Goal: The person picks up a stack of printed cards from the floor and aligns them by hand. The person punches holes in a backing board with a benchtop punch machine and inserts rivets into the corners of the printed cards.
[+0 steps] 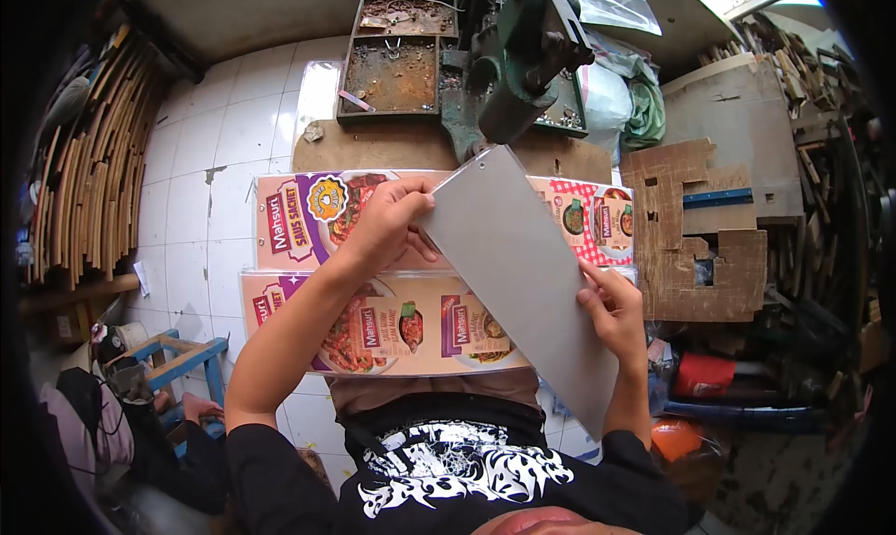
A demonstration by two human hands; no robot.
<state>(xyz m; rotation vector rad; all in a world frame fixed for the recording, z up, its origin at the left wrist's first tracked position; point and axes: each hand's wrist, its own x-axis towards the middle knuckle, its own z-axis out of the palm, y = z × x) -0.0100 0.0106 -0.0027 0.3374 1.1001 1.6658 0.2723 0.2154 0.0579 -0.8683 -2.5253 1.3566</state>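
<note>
A long grey board (518, 264) is held at a slant, its plain side up, with a small hole or eyelet near its top corner. My left hand (399, 219) pinches its left edge, thumb on top. On the right edge, my right hand (611, 313) grips it with thumb and fingers. The board's top end lies just below the head of a dark green press (509, 77); whether they touch I cannot tell. Under the board are printed Mahsuri sauce signs (280, 222), with another printed sign (383, 334) nearer my body.
A compartmented metal tray (392, 77) with small metal bits adjoins the press. Cut brown boards (695, 232) lie at right, near a green plastic bag (646, 105). Stacked wood strips (98, 161) stand at left, above a blue stool (187, 362). Dark clothing shows lower left.
</note>
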